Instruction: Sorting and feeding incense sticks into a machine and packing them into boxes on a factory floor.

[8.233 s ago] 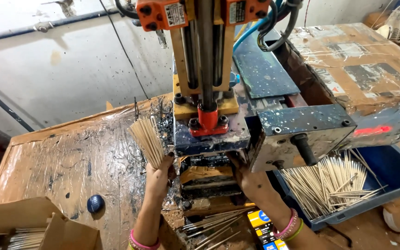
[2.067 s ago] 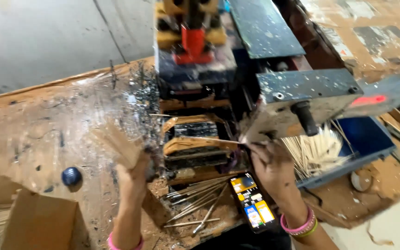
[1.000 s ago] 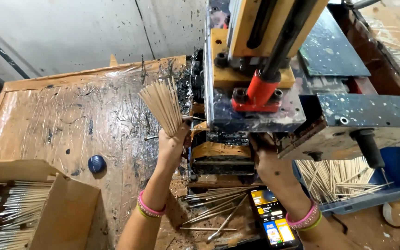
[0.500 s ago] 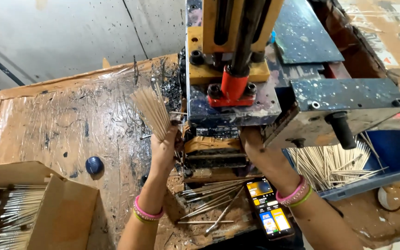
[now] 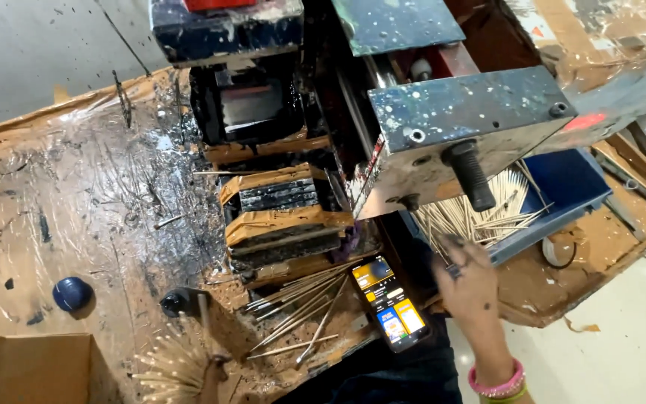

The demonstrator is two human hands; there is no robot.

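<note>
Down at the near edge, the left hand [image 5: 214, 370] is mostly cut off by the frame, fingers closed around a fanned bundle of thin pale sticks [image 5: 170, 366], their blunt tips spraying out toward the left. The right hand [image 5: 471, 288] hovers on the near right, fingers loosely spread and smudged with dark paint, holding nothing, just beside the blue tray [image 5: 570, 187] where a heap of bare sticks [image 5: 480, 213] lies criss-crossed. A pink and green bangle stack [image 5: 499, 383] rings that wrist. Between the hands, a phone [image 5: 390, 303] lies flat with a bright orange and blue screen, and next to it a loose scatter of grey-coated sticks [image 5: 300, 310] rests on the crusted table [image 5: 61, 217], whose brown surface is streaked with glossy dried drips. In the middle stands the blocky metal press [image 5: 443, 135], speckled with paint, a black threaded bolt [image 5: 471, 176] jutting from its face, and stepped dark plates with orange edges [image 5: 282, 213] below it. On the left, a round blue knob [image 5: 72, 293] sits near a cardboard box corner [image 5: 31, 370].
</note>
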